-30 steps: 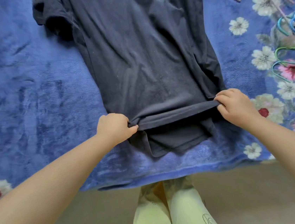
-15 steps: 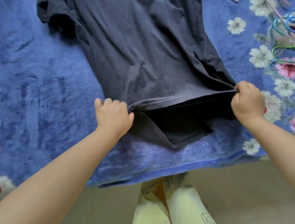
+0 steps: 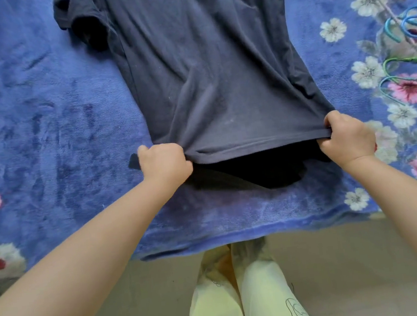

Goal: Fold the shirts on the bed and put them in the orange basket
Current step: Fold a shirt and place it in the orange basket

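Item: one dark navy short-sleeved shirt [image 3: 208,74], laid lengthwise on the bed [image 3: 44,140], collar end toward the far edge and out of the frame, hem toward the near edge. One sleeve [image 3: 80,19] was spread toward the bed's left side; the other showed only as a dark corner at the top of the frame. The body cloth carried soft creases running down its length.

Hem: the upper layer [image 3: 255,144] was raised off the bed and stretched in a straight line between the two hands. Beneath it the lower layer [image 3: 255,170] lay flat and in shadow, its edge reaching a little closer to the near edge of the bed.

Left hand [image 3: 163,163]: fingers curled, grasping the left corner of the raised hem.

Right hand [image 3: 348,136]: fingers curled, pinching the right corner of the same hem.

Both forearms were bare and reached in from the near side.

Bed covering: a blue plush blanket [image 3: 235,217] printed with white and pink flowers, its near edge hanging over the side.

Also on the bed: a loose heap of plastic clothes hangers [image 3: 410,25] in pink, blue and green, near the right edge, well apart from the shirt.

Below the near edge: the person's legs in pale yellow trousers [image 3: 245,304], on a light floor [image 3: 356,258].
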`<action>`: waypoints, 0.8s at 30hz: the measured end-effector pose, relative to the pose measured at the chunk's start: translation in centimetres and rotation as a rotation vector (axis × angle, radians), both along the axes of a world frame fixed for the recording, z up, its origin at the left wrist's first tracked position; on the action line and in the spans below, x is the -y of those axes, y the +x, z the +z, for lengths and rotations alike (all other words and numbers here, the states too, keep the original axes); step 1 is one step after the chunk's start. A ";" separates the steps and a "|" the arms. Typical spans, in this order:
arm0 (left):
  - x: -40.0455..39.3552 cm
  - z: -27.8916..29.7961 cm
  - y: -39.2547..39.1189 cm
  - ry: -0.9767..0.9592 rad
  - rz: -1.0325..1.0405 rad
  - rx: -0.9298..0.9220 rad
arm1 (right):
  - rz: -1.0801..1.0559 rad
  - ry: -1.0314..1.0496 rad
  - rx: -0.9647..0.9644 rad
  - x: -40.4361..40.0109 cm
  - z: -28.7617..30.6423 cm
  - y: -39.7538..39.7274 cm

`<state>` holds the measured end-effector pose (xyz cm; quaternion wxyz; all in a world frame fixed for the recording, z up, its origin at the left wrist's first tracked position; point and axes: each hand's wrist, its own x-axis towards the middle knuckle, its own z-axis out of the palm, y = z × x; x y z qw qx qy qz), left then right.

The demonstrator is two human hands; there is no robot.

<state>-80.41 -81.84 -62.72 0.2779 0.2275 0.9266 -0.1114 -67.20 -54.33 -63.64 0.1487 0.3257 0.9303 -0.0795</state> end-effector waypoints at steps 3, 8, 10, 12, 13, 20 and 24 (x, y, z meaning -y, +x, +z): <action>1.7 -0.4 0.6 -0.042 0.167 -0.021 | 0.002 0.041 0.038 -0.1 -0.1 0.3; 6.1 -0.5 0.3 -0.254 0.061 -0.032 | -0.093 0.076 0.014 -1.1 0.0 0.9; 7.7 -0.5 0.1 -0.177 0.075 0.066 | -0.098 0.090 0.010 -1.8 0.1 1.1; 8.0 -0.3 0.7 -0.005 0.082 0.183 | -0.118 0.078 0.027 -2.2 0.1 1.1; 7.6 -0.3 1.2 0.051 0.102 0.219 | -0.131 0.064 0.039 -2.2 0.1 1.0; 4.7 -1.6 1.9 -0.009 -0.007 -0.032 | -0.189 -0.036 0.056 -1.9 -0.2 0.7; 6.1 -2.0 0.8 0.123 0.044 0.025 | -0.117 0.028 0.128 -3.5 -0.2 1.4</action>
